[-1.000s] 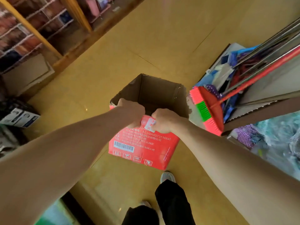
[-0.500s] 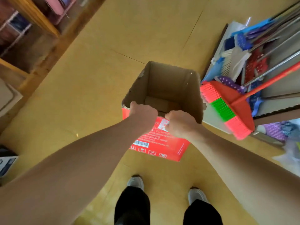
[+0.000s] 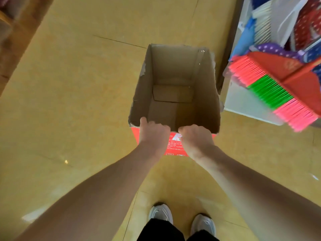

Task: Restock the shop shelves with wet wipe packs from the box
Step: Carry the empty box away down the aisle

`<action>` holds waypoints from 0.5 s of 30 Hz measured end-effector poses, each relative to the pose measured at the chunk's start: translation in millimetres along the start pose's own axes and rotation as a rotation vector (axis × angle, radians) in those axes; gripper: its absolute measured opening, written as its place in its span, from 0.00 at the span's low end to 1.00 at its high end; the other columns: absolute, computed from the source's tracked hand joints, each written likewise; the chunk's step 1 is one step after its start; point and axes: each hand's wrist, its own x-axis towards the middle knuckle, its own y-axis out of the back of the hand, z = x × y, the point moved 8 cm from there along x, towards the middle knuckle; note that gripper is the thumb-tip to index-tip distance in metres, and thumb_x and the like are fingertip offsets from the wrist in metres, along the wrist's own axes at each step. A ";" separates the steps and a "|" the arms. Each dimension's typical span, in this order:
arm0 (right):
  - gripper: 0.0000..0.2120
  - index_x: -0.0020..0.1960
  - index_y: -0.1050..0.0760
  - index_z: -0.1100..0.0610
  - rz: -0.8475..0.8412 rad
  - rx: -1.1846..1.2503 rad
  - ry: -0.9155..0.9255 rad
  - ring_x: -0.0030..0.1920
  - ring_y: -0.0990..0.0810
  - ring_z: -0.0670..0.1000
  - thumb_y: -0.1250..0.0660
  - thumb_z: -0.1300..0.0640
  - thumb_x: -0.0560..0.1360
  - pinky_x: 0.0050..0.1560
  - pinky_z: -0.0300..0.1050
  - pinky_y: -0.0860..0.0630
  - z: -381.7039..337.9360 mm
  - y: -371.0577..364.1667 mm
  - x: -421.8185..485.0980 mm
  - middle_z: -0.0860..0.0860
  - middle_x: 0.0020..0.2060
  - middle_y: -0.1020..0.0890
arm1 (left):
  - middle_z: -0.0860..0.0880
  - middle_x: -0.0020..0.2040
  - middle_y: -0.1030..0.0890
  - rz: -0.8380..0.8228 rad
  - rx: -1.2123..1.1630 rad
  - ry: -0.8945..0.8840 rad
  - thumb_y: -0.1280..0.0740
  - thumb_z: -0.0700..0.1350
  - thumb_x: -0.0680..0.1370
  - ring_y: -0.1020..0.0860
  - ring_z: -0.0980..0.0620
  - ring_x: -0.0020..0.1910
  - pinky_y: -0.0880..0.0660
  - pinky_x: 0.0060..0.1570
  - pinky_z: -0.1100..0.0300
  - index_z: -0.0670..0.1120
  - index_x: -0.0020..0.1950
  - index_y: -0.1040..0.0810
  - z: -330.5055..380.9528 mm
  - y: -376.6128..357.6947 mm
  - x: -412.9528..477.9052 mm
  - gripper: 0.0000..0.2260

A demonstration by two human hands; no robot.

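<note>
An open cardboard box point(image 3: 205, 94), red on the outside and brown inside, stands on the yellow floor in front of me. I look straight down into it and see only its bare bottom flaps; no wet wipe packs show. My left hand point(image 3: 152, 134) grips the near rim of the box, fingers curled over the edge. My right hand point(image 3: 195, 139) grips the same rim just to the right, knuckles up.
A broom point(image 3: 274, 91) with pink and green bristles leans at the right, close to the box's right wall, over a pale board point(image 3: 243, 103). Packaged goods point(image 3: 304, 28) crowd the upper right. A wooden shelf base point(image 3: 15, 32) runs along the upper left. My shoes point(image 3: 182, 221) stand below.
The view has tilted down over the box, so its inside now shows fully. The box sits nearer the broom. Both hands keep their grip on the near rim.
</note>
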 end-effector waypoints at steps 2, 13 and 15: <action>0.08 0.56 0.25 0.55 0.006 -0.019 -0.001 0.50 0.20 0.56 0.37 0.56 0.78 0.41 0.44 0.34 4.7 -17.1 6.4 0.53 0.51 0.19 | 0.51 0.43 0.20 -0.008 -0.011 -0.014 0.32 0.40 0.73 0.25 0.47 0.48 0.38 0.54 0.51 0.51 0.48 0.27 9.0 -16.6 7.1 0.09; 0.14 0.56 0.23 0.57 -0.065 -0.032 -0.017 0.54 0.20 0.57 0.44 0.67 0.78 0.46 0.46 0.27 15.6 -87.4 21.5 0.54 0.52 0.18 | 0.51 0.46 0.19 -0.093 0.004 -0.100 0.36 0.36 0.74 0.24 0.48 0.49 0.39 0.58 0.52 0.51 0.47 0.25 39.9 -75.1 14.7 0.10; 0.14 0.56 0.23 0.57 -0.072 -0.030 -0.014 0.54 0.20 0.56 0.44 0.67 0.79 0.47 0.46 0.26 16.1 -98.7 23.3 0.54 0.52 0.18 | 0.51 0.46 0.19 -0.114 0.015 -0.102 0.37 0.36 0.76 0.24 0.48 0.49 0.39 0.59 0.51 0.50 0.48 0.23 42.9 -84.5 14.9 0.09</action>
